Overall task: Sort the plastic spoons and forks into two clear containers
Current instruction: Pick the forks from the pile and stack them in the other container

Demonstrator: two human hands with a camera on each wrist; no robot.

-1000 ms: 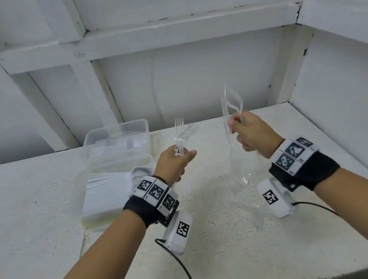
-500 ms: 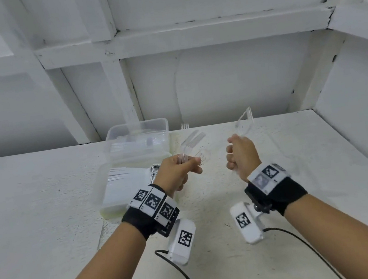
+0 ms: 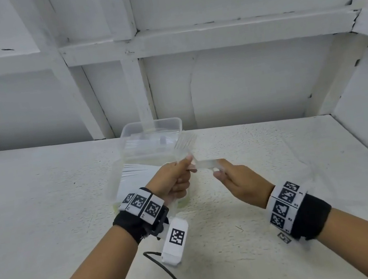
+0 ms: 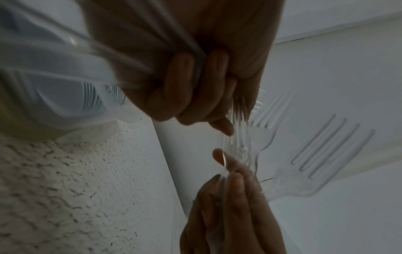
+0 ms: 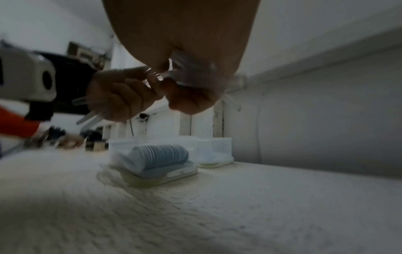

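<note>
Head view. Left hand [image 3: 174, 180] closed round a bundle of clear forks [image 3: 184, 142], tines fanned up and away over the containers. Right hand [image 3: 237, 182] just beside it, fingertips pinching a clear piece at the bundle's near end; whether that is another utensil or a wrapper cannot be told. Both hands held above the table [image 3: 45, 208]. Two clear containers in a row behind the left hand: near container [image 3: 122, 179] holds a white stack, far container [image 3: 153, 129] shows some pale contents.

Left wrist view. Fingers [image 4: 174, 96] curled tight on several handles. Fork heads [image 4: 330, 149] plain against the wall. Right fingertips [image 4: 219, 155] nip a thin clear strip at the fork necks.

Right wrist view. Left fist [image 5: 119, 98] wraps handles whose ends stick out below. Near container [image 5: 152, 159] packed with a row of nested spoons [image 5: 161, 154]; far container [image 5: 214, 151] looks sparsely filled, contents unclear.

Judgement: spoons look largely sorted. The fork bundle is not yet in a box. No loose utensils visible on the table, so this may be a late batch.
</note>
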